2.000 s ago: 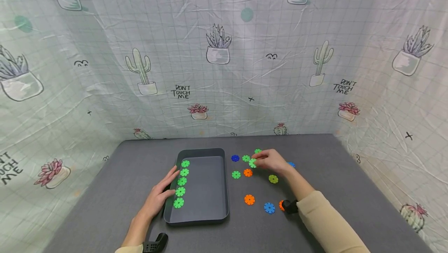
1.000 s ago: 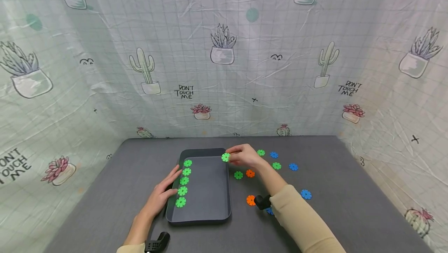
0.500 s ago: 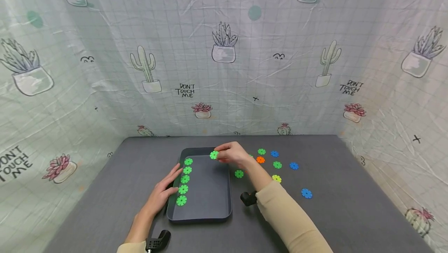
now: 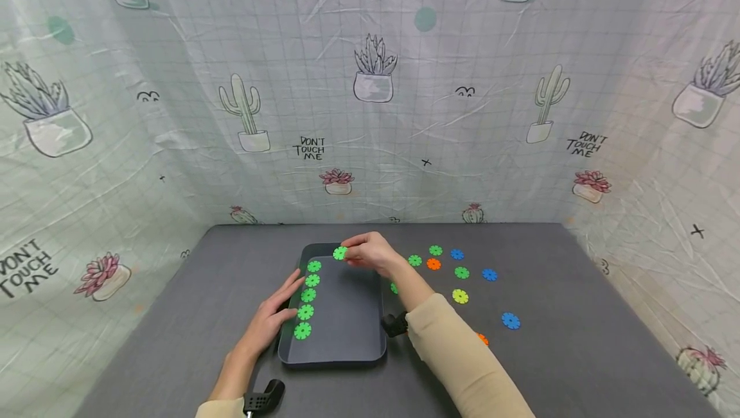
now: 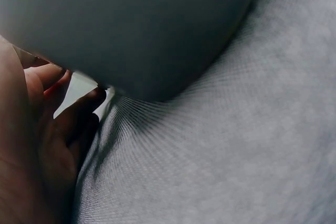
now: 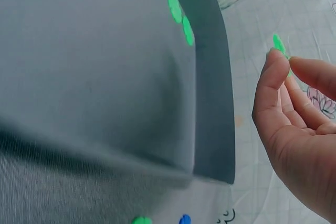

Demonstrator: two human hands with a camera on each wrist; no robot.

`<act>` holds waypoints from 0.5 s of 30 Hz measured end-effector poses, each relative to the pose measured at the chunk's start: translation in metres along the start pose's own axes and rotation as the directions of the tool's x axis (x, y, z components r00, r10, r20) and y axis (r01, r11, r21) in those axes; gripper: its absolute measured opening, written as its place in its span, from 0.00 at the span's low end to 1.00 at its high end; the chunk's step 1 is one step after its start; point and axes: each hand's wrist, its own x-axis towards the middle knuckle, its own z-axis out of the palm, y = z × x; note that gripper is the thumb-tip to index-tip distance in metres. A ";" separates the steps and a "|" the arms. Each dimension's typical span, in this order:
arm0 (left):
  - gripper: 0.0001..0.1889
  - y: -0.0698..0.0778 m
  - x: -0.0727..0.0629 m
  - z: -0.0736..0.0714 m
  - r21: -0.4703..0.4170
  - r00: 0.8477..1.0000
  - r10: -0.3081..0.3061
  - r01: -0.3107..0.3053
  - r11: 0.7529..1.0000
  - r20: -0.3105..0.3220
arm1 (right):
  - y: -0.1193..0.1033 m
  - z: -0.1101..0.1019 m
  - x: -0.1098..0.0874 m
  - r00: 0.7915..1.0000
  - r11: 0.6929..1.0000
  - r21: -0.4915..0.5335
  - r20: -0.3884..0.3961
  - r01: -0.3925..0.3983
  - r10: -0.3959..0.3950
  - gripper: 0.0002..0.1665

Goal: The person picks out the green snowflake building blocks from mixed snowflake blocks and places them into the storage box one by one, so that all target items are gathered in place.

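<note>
A dark grey tray [image 4: 347, 322] lies on the table, with several green notched plastic discs [image 4: 308, 295] in a column along its left side. My right hand [image 4: 372, 255] pinches another green notched disc [image 4: 340, 253] between thumb and fingertips, raised over the tray's far end. In the right wrist view that disc [image 6: 278, 42] stands edge-on at the fingertips. My left hand [image 4: 268, 316] rests on the tray's left rim, fingers spread and thumb near the discs. Seen from the left wrist, the fingers [image 5: 79, 114] lie beside the tray wall [image 5: 131, 40].
Right of the tray, loose discs lie scattered on the grey table [image 4: 555, 354]: green [image 4: 435, 250], orange [image 4: 433, 264], yellow [image 4: 460, 296] and blue [image 4: 511, 321]. My right forearm covers some of them. A cactus-print cloth [image 4: 428, 116] hangs behind and at both sides.
My right hand has carried the green notched disc leftward from among the loose discs, across the tray's right rim to above its far end. My left hand has stayed at the left rim.
</note>
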 end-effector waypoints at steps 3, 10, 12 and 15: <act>0.31 -0.001 0.000 0.001 0.004 1.000 -0.005 0.005 1.000 0.000 | 0.002 0.005 0.004 1.000 1.000 0.008 -0.006 -0.001 0.001 0.18; 0.31 -0.002 0.000 0.002 0.004 1.000 -0.011 0.011 1.000 0.008 | 0.013 0.016 0.014 1.000 1.000 0.030 -0.016 -0.004 0.005 0.18; 0.31 -0.002 0.001 0.002 0.009 1.000 -0.008 0.008 1.000 0.006 | 0.016 0.019 0.017 1.000 0.998 0.050 -0.017 -0.024 0.025 0.18; 0.31 -0.003 0.001 0.003 0.020 1.000 -0.007 0.007 1.000 0.007 | 0.021 0.021 0.021 0.998 0.996 0.076 -0.031 -0.043 0.046 0.18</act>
